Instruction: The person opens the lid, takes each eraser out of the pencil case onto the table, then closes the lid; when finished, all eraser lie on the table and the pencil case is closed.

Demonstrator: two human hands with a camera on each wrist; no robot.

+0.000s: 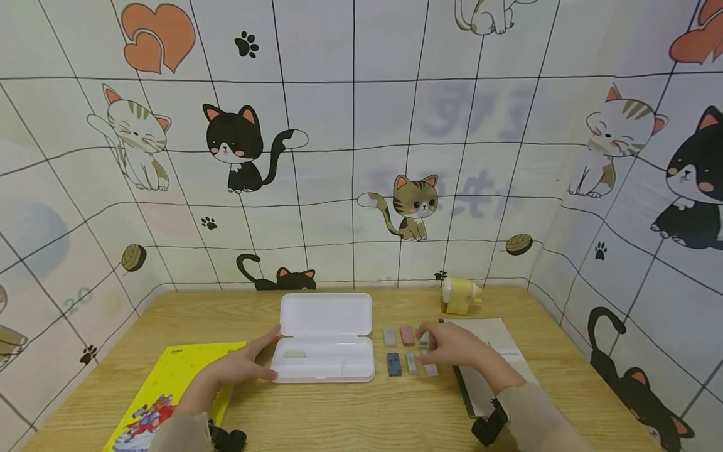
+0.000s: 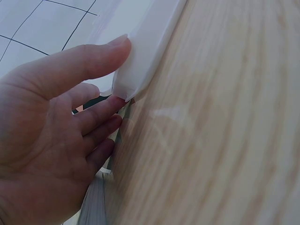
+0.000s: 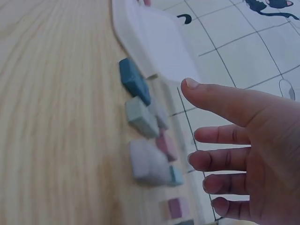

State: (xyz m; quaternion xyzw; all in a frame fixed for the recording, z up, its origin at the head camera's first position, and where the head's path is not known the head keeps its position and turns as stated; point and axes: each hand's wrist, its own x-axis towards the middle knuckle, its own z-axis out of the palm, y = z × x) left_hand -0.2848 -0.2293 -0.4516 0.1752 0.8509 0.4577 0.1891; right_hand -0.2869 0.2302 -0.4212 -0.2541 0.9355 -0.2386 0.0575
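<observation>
An open white plastic case (image 1: 323, 360) sits with its lid (image 1: 326, 314) tipped back. One small pale green block (image 1: 294, 355) lies inside it. My left hand (image 1: 244, 362) holds the case's left end, thumb at the front corner and fingers toward the hinge. Over the small blocks right of the case hovers my right hand (image 1: 456, 344), thumb and fingers apart with nothing between them. The blocks lie in two rows: grey (image 1: 390, 336), pink (image 1: 407, 336) and light blue behind, dark blue (image 1: 393, 364), pale green (image 1: 411, 363) and pale lilac (image 1: 431, 370) in front. My right hand partly covers the light blue one.
A yellow book (image 1: 169, 376) lies at the left under my left forearm. On the right, a white notebook (image 1: 503, 336) with a dark spine lies under my right forearm. A yellow and white sharpener-like device (image 1: 460, 296) stands at the back. Cat-patterned cloth hangs behind the table.
</observation>
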